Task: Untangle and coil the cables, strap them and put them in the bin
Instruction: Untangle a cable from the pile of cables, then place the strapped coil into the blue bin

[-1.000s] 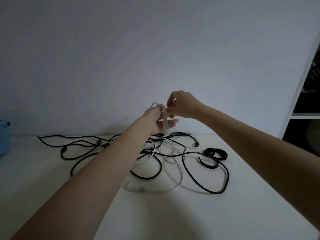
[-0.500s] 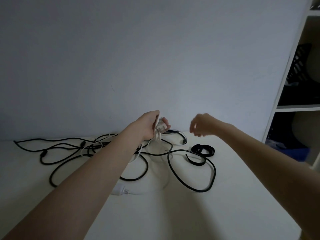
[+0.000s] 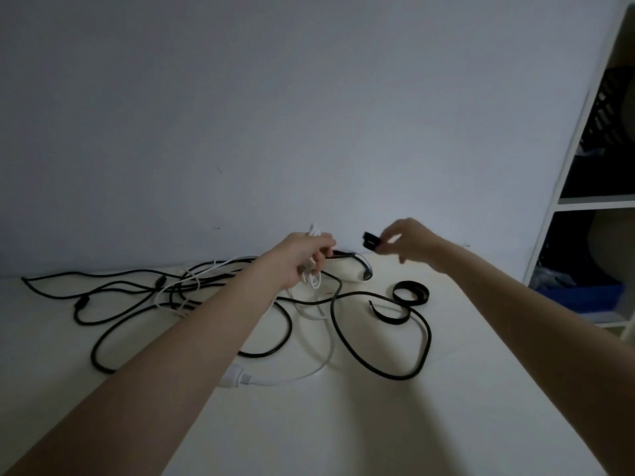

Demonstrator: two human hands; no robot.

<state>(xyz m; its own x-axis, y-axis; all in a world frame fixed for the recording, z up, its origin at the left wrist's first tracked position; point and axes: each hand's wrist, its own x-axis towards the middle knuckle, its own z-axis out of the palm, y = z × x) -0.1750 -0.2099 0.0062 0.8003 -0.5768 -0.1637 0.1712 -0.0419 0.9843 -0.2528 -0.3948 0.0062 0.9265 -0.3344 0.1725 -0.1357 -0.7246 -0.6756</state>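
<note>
The left hand (image 3: 302, 259) grips a small bundle of thin white cable (image 3: 314, 255), its fingers curled round the loops, while the right hand (image 3: 409, 240) pinches a black strap (image 3: 370, 240) between thumb and fingertips, held up just beside the bundle. Judging by this, the first cable is coiled and about to be strapped, so the task is at an early stage. Most of the work looks to be left: black cables (image 3: 378, 338) and a thicker white cable (image 3: 299, 372) with its plug lie loosely crossed over one another on the table (image 3: 446, 424), and two more straps, one rolled (image 3: 410, 293) and one lying curved (image 3: 390, 316), wait near the right forearm. No bin can be picked out with certainty. The table is pale and stands against a plain wall (image 3: 275, 115); a white shelf unit (image 3: 584, 201) with dark contents stands at the right.
</note>
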